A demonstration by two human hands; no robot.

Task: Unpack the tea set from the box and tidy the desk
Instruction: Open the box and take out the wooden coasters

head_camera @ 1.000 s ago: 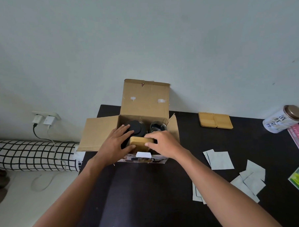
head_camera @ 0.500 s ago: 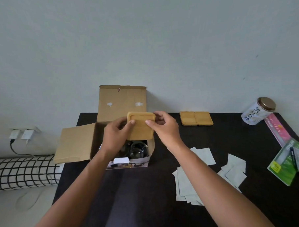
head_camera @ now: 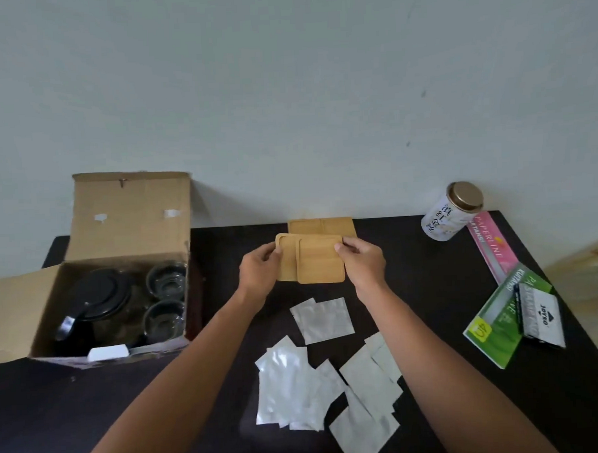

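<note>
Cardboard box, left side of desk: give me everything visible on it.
The cardboard box is plain brown corrugated card, standing upright and open at the desk's left rear, by the wall. Its back flap stands up, bearing two scraps of white tape; its left flap lies folded outward. Inside are a dark-lidded teapot and two clear glass cups. A white tag sits at the front rim. Neither hand touches it.

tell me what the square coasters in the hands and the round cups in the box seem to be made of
The tan square coasters look like bamboo or light wood with a matt finish: even honey colour, faint grain lines and a raised rim. The round clear cups in the brown cardboard box look like glass: see-through with bright glints.
</note>
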